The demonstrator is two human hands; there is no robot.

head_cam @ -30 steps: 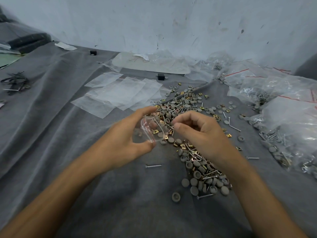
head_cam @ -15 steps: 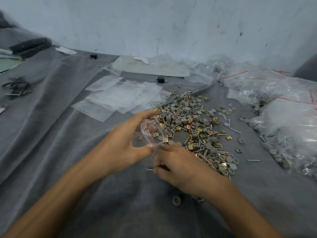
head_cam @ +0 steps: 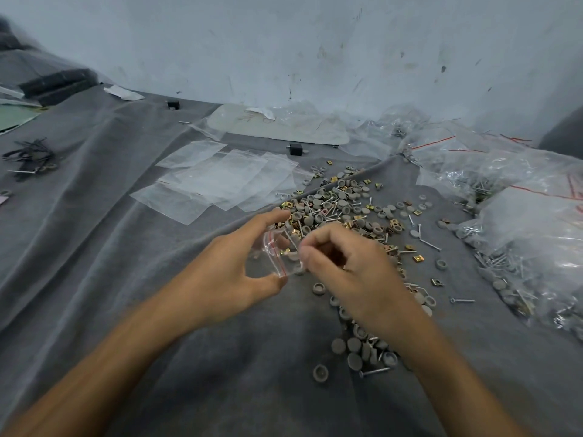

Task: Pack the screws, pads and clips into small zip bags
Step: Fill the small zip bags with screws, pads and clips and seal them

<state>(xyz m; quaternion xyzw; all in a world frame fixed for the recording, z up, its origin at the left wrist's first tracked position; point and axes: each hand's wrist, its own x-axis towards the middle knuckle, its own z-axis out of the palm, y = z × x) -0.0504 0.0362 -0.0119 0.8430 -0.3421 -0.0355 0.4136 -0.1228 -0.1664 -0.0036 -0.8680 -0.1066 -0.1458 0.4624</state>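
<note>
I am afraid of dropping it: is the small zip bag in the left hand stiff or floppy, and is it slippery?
Probably floppy: the small zip bag is thin clear film that bows between the left hand's thumb and forefinger. Likely very light, so a push would shift it easily. The glossy film may slip from a loose pinch.

Grey cloth (head_cam: pixel 126 279) (creased), scuffed wall (head_cam: pixel 284 42), black wires (head_cam: pixel 28 156).
</note>
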